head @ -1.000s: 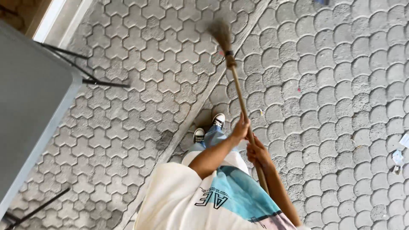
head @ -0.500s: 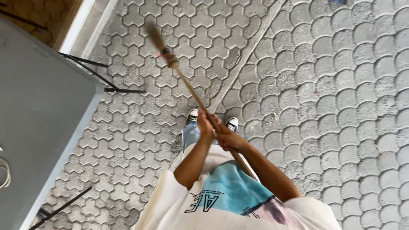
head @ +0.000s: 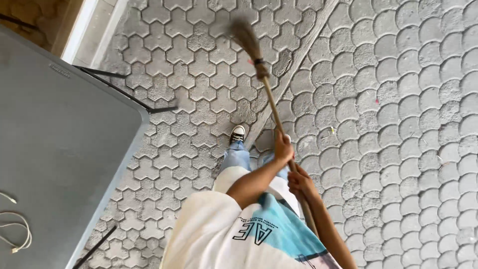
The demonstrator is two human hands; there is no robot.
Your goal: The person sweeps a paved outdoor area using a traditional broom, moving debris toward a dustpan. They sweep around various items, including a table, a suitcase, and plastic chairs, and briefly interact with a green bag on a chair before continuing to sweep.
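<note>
I hold a broom with both hands over grey paving. Its dark bristle head [head: 246, 38] is blurred near the top middle, over the hexagon pavers, and the wooden stick [head: 271, 105] slants down towards me. My left hand [head: 284, 149] grips the stick higher up. Just below it, my right hand [head: 300, 182] is closed around the same stick near my chest. My white and blue shirt [head: 234, 234] fills the bottom middle. One black and white shoe [head: 238, 133] shows under my jeans.
A grey folding table [head: 55, 149] takes up the left side, with its dark legs [head: 124, 92] on the pavers and a white cable [head: 16, 234] on top. A concrete strip [head: 298, 60] divides hexagon pavers from scalloped ones. Small bits of litter [head: 331, 131] lie to the right.
The broom head has swung from the left towards the middle and farther from me. My hands have shifted right with the stick. Both hands have kept their grip.
</note>
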